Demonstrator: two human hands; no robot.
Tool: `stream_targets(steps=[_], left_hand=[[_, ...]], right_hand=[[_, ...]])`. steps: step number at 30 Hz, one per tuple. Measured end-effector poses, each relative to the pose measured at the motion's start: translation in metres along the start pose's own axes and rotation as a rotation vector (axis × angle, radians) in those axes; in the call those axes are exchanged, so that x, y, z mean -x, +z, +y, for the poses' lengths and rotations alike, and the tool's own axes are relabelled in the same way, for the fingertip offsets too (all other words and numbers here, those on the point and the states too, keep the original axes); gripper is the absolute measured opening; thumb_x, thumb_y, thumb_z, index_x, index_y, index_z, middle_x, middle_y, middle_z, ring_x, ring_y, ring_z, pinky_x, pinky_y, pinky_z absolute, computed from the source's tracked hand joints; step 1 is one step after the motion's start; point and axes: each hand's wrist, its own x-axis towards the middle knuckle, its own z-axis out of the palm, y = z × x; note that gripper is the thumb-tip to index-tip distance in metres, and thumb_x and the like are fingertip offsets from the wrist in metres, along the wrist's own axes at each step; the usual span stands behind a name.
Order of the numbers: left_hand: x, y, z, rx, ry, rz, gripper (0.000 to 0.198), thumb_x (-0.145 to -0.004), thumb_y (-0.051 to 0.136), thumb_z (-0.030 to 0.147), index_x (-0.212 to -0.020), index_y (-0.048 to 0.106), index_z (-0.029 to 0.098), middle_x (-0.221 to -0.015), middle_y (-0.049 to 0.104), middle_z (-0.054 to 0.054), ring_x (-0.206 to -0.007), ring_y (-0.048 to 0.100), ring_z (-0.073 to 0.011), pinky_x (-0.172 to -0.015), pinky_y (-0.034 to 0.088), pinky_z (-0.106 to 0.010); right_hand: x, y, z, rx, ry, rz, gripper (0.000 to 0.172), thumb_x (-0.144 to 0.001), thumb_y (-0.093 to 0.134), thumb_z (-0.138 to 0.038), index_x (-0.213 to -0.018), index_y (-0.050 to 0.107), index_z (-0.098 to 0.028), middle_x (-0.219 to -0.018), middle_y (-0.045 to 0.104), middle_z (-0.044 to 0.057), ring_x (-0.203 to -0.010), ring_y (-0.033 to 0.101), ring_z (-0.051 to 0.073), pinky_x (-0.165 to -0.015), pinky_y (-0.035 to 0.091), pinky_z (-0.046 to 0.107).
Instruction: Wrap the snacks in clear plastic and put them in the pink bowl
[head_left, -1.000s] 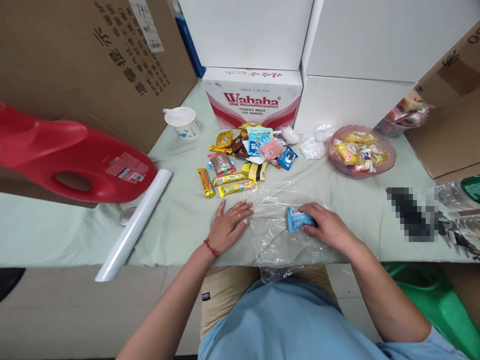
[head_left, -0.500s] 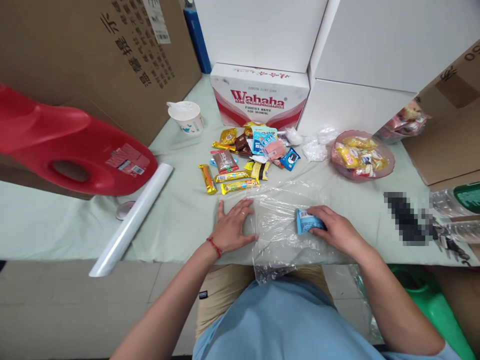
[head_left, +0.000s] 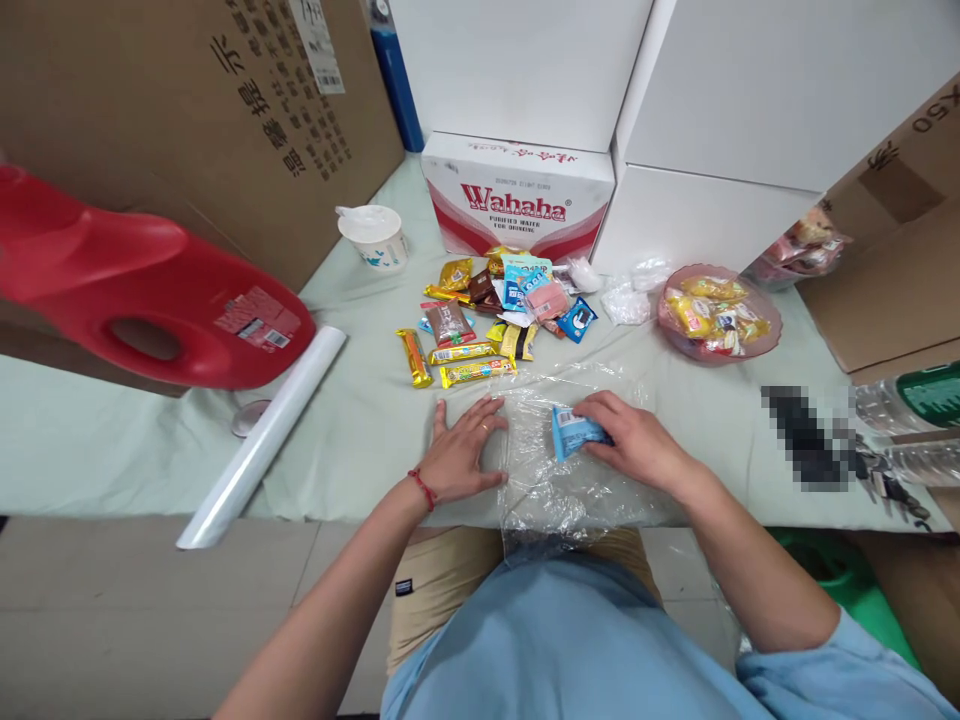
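Observation:
My right hand (head_left: 634, 442) grips a small blue snack packet (head_left: 570, 432) and holds it on a sheet of clear plastic wrap (head_left: 559, 480) spread over the table's near edge. My left hand (head_left: 461, 450) lies flat with fingers spread on the left edge of that wrap; a red string is round its wrist. Just beyond the wrap lies a heap of wrapped snacks (head_left: 495, 310), with yellow bars nearest my left hand.
A roll of clear wrap (head_left: 262, 435) lies at the left, beside a red jug (head_left: 142, 290). A paper cup (head_left: 373, 237), a Wahaha carton (head_left: 517, 195), white boxes and brown cartons stand behind. A pink bowl of snacks (head_left: 720, 312) sits at right.
My right hand has slid the blue packet leftward across the wrap, closer to my left hand. My left hand has stayed flat on the wrap's edge.

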Motion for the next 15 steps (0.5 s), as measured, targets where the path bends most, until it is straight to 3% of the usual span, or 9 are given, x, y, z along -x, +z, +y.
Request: stream_targets(steps=[3, 5, 7, 9, 12, 15], left_hand=[[0.0, -0.002, -0.002, -0.003, 0.001, -0.011, 0.061, -0.074, 0.075, 0.043, -0.13, 0.056, 0.027, -0.166, 0.035, -0.014, -0.153, 0.029, -0.0376, -0.115, -0.008, -0.078], [0.002, -0.003, -0.006, 0.004, 0.016, -0.019, 0.063, -0.077, 0.072, 0.042, -0.135, 0.054, 0.027, -0.166, 0.034, -0.014, -0.154, 0.029, -0.0373, -0.116, -0.005, -0.078], [0.007, -0.004, -0.01, 0.023, 0.04, 0.002, 0.064, -0.08, 0.066, 0.038, -0.142, 0.051, 0.027, -0.167, 0.03, -0.014, -0.155, 0.027, -0.036, -0.118, 0.002, -0.075], [0.014, -0.003, -0.012, 0.015, 0.06, 0.086, 0.064, -0.082, 0.058, 0.029, -0.145, 0.05, 0.028, -0.169, 0.028, -0.011, -0.157, 0.022, -0.0346, -0.121, 0.009, -0.072], [0.029, 0.005, -0.005, -0.079, 0.139, 0.242, 0.07, -0.074, 0.051, 0.014, -0.141, 0.057, 0.033, -0.165, 0.037, -0.003, -0.159, 0.015, -0.0327, -0.123, 0.004, -0.069], [0.045, 0.018, 0.009, -0.1, 0.306, 0.194, 0.079, -0.067, 0.051, 0.01, -0.142, 0.056, 0.033, -0.162, 0.043, -0.003, -0.158, 0.02, -0.0317, -0.124, -0.002, -0.068]], right_hand=[[-0.006, 0.019, 0.004, 0.019, 0.002, -0.077, 0.057, -0.089, 0.068, -0.023, -0.143, 0.051, -0.028, -0.148, 0.051, 0.01, -0.115, 0.066, 0.026, -0.091, 0.056, 0.038], [0.002, 0.021, 0.011, -0.024, -0.016, -0.031, 0.06, -0.092, 0.067, -0.029, -0.148, 0.045, -0.029, -0.155, 0.042, 0.011, -0.124, 0.061, 0.028, -0.096, 0.055, 0.041], [0.02, 0.017, 0.021, -0.091, -0.025, 0.063, 0.057, -0.097, 0.061, -0.036, -0.151, 0.042, -0.03, -0.158, 0.038, 0.012, -0.132, 0.056, 0.029, -0.099, 0.055, 0.043], [0.045, 0.011, 0.029, -0.156, -0.028, 0.132, 0.053, -0.099, 0.058, -0.041, -0.149, 0.045, -0.031, -0.154, 0.043, 0.012, -0.134, 0.054, 0.03, -0.101, 0.055, 0.045], [0.084, 0.009, 0.038, -0.172, -0.078, 0.138, 0.059, -0.091, 0.07, -0.046, -0.144, 0.051, -0.032, -0.148, 0.05, 0.013, -0.134, 0.052, 0.033, -0.106, 0.051, 0.051], [0.111, 0.022, 0.043, -0.118, -0.112, 0.12, 0.065, -0.086, 0.076, -0.043, -0.145, 0.051, -0.033, -0.152, 0.047, 0.013, -0.137, 0.046, 0.035, -0.109, 0.048, 0.056]])
